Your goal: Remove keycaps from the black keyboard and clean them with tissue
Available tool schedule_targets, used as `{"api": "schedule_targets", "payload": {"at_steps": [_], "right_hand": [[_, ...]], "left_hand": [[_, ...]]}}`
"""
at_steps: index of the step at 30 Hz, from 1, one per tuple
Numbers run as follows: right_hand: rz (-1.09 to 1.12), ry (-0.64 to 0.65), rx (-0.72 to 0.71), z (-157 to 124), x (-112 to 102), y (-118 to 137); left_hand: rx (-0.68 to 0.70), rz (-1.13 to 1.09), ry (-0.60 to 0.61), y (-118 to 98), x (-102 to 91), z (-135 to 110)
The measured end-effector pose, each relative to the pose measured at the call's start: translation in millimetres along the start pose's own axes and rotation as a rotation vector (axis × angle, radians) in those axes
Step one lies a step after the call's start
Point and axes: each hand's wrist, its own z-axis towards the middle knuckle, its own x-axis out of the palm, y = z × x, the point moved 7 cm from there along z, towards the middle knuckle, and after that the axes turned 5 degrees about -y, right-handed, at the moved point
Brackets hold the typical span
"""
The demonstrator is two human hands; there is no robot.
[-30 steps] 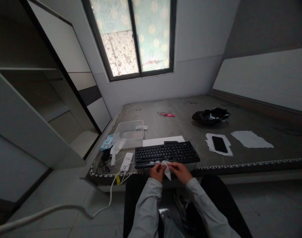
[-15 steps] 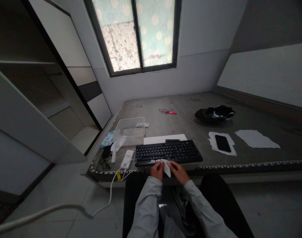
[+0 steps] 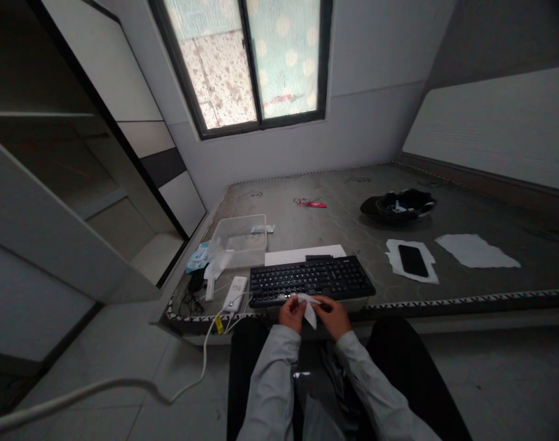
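My left hand (image 3: 291, 313) and my right hand (image 3: 335, 315) meet just in front of a black keyboard (image 3: 311, 279) at the near edge of a grey platform (image 3: 348, 220). Both hands pinch a small white wipe (image 3: 308, 309) that hangs between them. The fingers of each hand are closed on it. My grey sleeves and dark trousers fill the bottom of the view.
Left of the keyboard lie a white power strip (image 3: 234, 293) with a trailing cable, a clear plastic tub (image 3: 240, 239) and blue packets (image 3: 197, 258). A white sheet (image 3: 304, 252) lies behind the keyboard. To the right are a phone (image 3: 412, 260) on paper, another paper (image 3: 476, 251) and a black cap (image 3: 398, 206).
My hands have stayed at the keyboard's front edge, working the wipe; the right hand has drawn closer to the left. The view has shifted slightly.
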Motion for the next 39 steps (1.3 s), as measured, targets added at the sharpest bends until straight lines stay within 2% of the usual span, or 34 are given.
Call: {"api": "schedule_targets", "payload": {"at_steps": [3, 6, 19, 24, 28, 35, 39], "right_hand": [[0.033, 0.021, -0.074, -1.5, 0.6, 10.7], [0.064, 0.078, -0.081, -3.9, 5.8, 14.8], [0.079, -0.004, 0.045, -1.9, 4.0, -1.6], [0.222, 0.087, 0.097, -6.3, 14.3, 2.7], [0.202, 0.076, 0.062, -6.9, 10.6, 9.2], [0.075, 0.017, -0.082, -4.5, -1.7, 15.8], [0.096, -0.026, -0.073, -5.3, -3.4, 14.2]], "left_hand": [[0.024, 0.032, -0.035, -0.8, -6.3, 2.5], [0.029, 0.056, -0.062, -0.3, -11.4, 4.6], [0.028, 0.041, -0.041, -1.8, -7.1, 1.6], [0.032, 0.032, -0.059, -1.0, -9.1, 3.7], [0.029, 0.03, -0.029, -5.0, -6.8, 1.4], [-0.026, -0.003, 0.067, -3.7, -0.3, -1.4], [-0.048, -0.024, 0.057, 3.0, 2.1, -0.2]]}}
